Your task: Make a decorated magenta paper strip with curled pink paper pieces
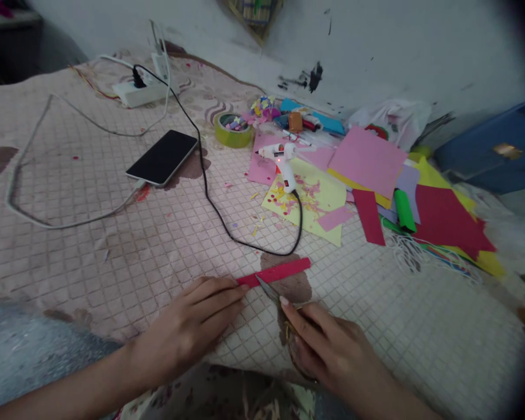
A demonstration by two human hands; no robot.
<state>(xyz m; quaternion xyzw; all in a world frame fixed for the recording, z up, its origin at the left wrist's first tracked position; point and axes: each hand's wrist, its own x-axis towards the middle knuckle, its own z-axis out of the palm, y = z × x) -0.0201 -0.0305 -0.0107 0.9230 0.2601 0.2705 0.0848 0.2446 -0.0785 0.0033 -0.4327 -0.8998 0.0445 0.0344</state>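
A narrow red paper strip (284,270) lies slantwise on the quilted cover, in front of me. My left hand (203,312) presses down on its left end, fingers together and covering that part. In my right hand (324,341) is a pair of scissors (271,291), held by the handles. Their blade tips touch the lower edge of the strip, just right of my left fingertips. The blades look closed or nearly so. My right fingers hide most of the handles.
A white glue gun (284,166) with a lit red light rests on pale yellow paper (335,233); its black cord loops toward the strip. Left are a phone (164,157) and a power strip (144,93). Coloured sheets (367,160), white string (406,254) and a tape roll (231,137) lie behind.
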